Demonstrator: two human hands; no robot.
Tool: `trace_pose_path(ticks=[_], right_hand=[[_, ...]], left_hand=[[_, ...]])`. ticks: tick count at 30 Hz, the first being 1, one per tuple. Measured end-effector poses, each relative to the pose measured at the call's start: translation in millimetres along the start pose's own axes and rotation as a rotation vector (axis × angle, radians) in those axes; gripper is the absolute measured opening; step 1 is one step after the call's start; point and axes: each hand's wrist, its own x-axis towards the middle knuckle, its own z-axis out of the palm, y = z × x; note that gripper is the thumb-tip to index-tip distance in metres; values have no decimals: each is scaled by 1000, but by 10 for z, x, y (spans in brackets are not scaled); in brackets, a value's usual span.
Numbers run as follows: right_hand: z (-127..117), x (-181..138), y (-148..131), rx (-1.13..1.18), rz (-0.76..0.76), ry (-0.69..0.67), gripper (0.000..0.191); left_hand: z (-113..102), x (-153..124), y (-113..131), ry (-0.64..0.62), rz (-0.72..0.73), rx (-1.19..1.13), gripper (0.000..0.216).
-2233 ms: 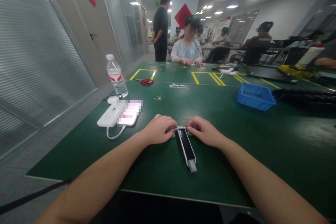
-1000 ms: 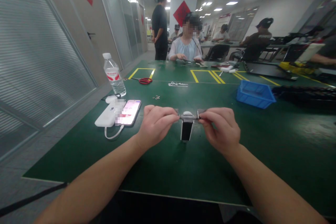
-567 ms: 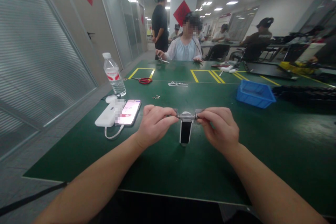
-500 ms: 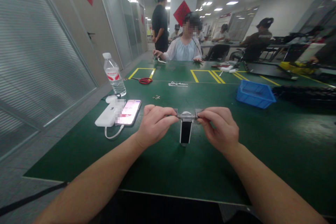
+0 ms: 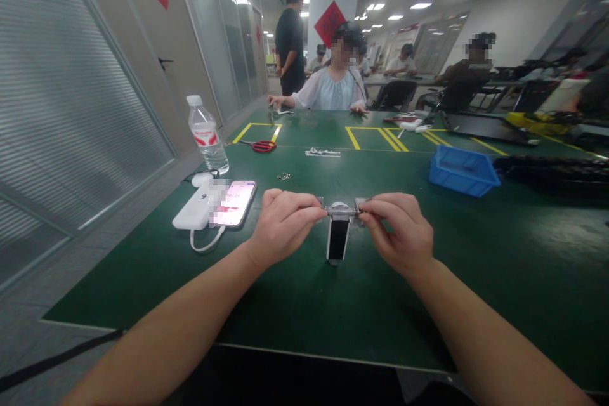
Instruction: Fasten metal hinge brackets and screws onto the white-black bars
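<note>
Between my two hands is a T-shaped assembly (image 5: 337, 238) with a white-edged black body and a silver crossbar at its top. My left hand (image 5: 288, 223), closed in a pinch, grips the crossbar's left end. The crossbar's right end is pinched by the thumb and fingers of my right hand (image 5: 402, 228). My fingertips hide both bar ends, and I cannot tell whether small parts are in them. Beyond my left hand, several small metal pieces (image 5: 284, 176) lie loose on the green table (image 5: 295, 311).
To the left are a phone (image 5: 240, 203), a cabled white power bank (image 5: 193, 210) and a water bottle (image 5: 207, 139). Red-handled scissors (image 5: 263, 146) and white strips (image 5: 322, 152) lie farther back. A blue bin (image 5: 461, 171) stands at right. Across the table sits a person (image 5: 333, 89).
My left fingertips and the assembly have shifted very slightly to the right. The person opposite has moved a hand to the left.
</note>
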Motion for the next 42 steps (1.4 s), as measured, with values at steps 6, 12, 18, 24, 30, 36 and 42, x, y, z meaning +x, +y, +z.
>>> trace_pose_path(ticks=[6,12,18,24,30,36,42], right_hand=[[-3,-3,9,11,18,7,10],[11,-16,16,-10,22,5,10],[17,-18,10,-26,7,12,14],[10,0,-21,63,60,-23,18],[65,8,-32,210,132,-93,18],[164,-51,67,289,292,-91,10],[227,-121,175,287,369,-90,7]], left_hand=[[-10,10,5,-21,-5,24,12],[-8,12,8,-1,19,-8,13],[-4,4,5,0,13,-8,15],[-2,-1,10,-23,-37,6,14],[-1,22,27,-40,-87,-2,13],[38,7,29,-215,-194,-31,27],[141,-55,2,-287,-411,-201,44]])
